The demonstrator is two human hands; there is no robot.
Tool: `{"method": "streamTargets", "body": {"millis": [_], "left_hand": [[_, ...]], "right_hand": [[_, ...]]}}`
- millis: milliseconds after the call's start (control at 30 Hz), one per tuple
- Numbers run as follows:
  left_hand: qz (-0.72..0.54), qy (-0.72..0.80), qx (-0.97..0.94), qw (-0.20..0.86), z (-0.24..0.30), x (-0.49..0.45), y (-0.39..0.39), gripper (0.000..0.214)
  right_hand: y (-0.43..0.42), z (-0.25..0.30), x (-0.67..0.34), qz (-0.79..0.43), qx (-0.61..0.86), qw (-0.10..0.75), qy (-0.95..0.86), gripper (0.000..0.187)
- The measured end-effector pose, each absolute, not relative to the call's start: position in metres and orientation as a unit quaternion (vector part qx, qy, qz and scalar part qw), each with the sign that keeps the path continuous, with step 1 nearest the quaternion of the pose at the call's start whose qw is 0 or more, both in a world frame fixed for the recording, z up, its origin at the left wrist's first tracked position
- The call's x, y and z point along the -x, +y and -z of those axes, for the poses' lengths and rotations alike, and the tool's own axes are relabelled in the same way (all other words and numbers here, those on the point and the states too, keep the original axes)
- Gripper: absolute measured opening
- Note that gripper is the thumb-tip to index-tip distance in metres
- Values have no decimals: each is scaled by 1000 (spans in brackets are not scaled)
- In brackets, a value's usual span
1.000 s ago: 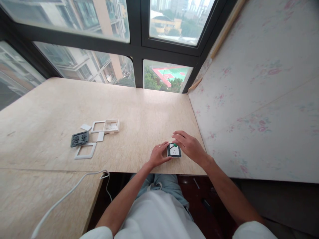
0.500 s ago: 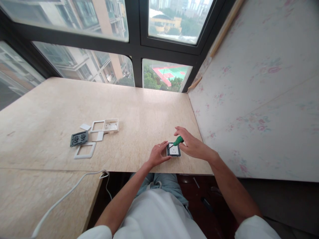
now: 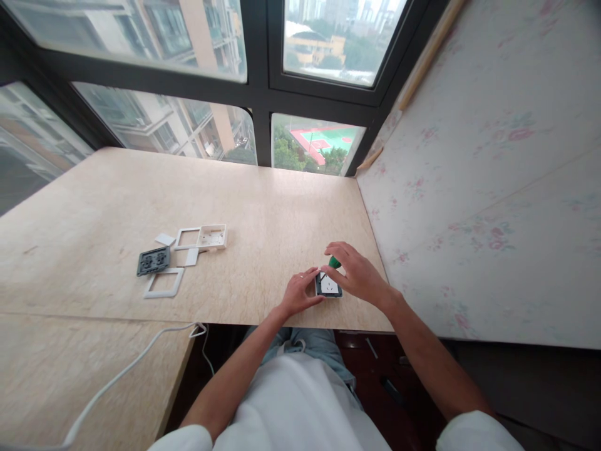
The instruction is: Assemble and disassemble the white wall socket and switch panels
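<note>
Two hands work by the near edge of the tabletop (image 3: 263,213). The left hand (image 3: 299,294) holds the socket (image 3: 331,286) between thumb and fingers at its left side; it lies flat, white-faced, slotted, dark-rimmed. The right hand (image 3: 353,273), beyond and right, grasps a green-handled screwdriver (image 3: 335,262), its shaft slanting leftward to the socket's far-left corner; tip contact is unclear.

The right grip (image 3: 354,273) again covers more of the green-handled screwdriver (image 3: 334,262)

The left hand (image 3: 297,295) braces a socket (image 3: 330,287) while the right hand (image 3: 355,275) grips a green-handled screwdriver (image 3: 334,262).
</note>
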State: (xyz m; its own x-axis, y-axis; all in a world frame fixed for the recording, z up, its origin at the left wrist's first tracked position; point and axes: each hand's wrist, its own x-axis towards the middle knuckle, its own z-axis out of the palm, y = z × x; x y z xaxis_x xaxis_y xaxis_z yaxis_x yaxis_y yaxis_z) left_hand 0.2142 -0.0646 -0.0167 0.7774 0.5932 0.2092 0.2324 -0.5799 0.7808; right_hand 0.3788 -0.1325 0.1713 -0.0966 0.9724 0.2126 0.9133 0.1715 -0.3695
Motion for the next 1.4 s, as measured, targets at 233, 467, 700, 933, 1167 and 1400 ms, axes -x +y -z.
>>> {"method": "streamTargets", "body": {"millis": [233,467,700,933,1167,1400], "left_hand": [[-226,240,-857,395,15,-213,-65,79],[-238,238,-855,394,18,-214,-65,81],[-233,237,-860,388,15,-214,-65,78],[-231,240,-861,384,16,-214,-65,78],[-236,236,-861,383,19,-215,-65,79],[-242,235,-859,385,16,-214,-65,78]], "right_hand": [[-138,-177,-386,-176,625,222,-728,36],[-131,-184,-372,2,776,44,-629,35],[-142,-182,-385,-141,681,184,-695,39],[-135,-172,-379,-163,676,239,-678,25],[-132,-177,-366,10,773,80,-629,30],[-145,-172,-380,-119,649,228,-716,41]]}}
